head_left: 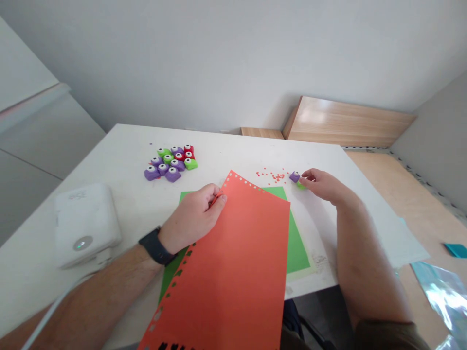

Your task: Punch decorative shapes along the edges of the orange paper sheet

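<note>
The red paper (251, 248) at six o'clock should handle light and floppy, tearing easily along its punched edges; its plain three-o'clock edge looks safer to hold. The left grip (199, 211) pinches it near eleven; the right grip (323, 185) touches a green punch (301, 185) at three, closure unclear. White table (229, 150); grey wall (219, 63) at twelve.

So our white table (226, 150) has a green sheet (299, 253), a clump of eyeball gadgets (175, 166), some chunky white device (85, 214), scattered red bits (277, 177), plus a purple gadget (294, 177) and green gadget (300, 185) beside them.
</note>
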A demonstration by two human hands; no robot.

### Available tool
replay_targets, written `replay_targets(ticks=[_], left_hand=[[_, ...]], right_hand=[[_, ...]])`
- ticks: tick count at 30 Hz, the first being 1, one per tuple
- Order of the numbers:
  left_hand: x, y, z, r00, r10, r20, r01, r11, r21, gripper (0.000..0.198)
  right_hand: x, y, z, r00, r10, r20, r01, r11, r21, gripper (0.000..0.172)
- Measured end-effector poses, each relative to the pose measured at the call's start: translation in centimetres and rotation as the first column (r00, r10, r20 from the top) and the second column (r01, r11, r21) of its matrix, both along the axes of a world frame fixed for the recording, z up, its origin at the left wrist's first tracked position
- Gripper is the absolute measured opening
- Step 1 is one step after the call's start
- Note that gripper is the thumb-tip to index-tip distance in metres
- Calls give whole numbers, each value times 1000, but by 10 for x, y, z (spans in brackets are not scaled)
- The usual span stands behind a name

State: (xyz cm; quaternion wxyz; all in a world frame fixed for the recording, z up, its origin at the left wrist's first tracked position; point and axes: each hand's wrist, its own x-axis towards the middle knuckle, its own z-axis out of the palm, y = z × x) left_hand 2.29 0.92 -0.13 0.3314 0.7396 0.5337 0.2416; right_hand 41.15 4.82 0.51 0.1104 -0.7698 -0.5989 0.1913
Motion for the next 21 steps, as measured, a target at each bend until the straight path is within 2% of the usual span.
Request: replay_targets(ticks=[5, 8, 11, 16, 18, 21], left_hand=[[-1, -1, 1, 1000, -3, 10, 3, 1000, -9, 28], [-1, -1, 1, 1000, 1, 4, -1, 1000, -13, 29], [-1, -1, 0, 1000, 2, -1, -2, 1000, -5, 29], [-1, 0, -1, 1000, -3, -4, 3, 1000, 3, 28], [-1, -1, -1, 1000, 3, -9, -3, 1000, 1, 27], [0, -1, 0, 1000, 10, -18, -10, 1000, 0, 27]], right_hand=[[-5, 0, 5, 998, 10, 61, -10, 1000, -11, 38], [-6, 1, 2, 997, 34, 72, -33, 999, -18, 50], [-11, 4, -6, 986, 89, 144, -97, 994, 51, 64], [-15, 13, -26, 932, 201, 300, -256, 954, 156, 40], [-10, 16, -30, 926, 169, 337, -241, 952, 186, 36], [6, 20, -33, 914, -1, 405, -104, 966, 236, 38]])
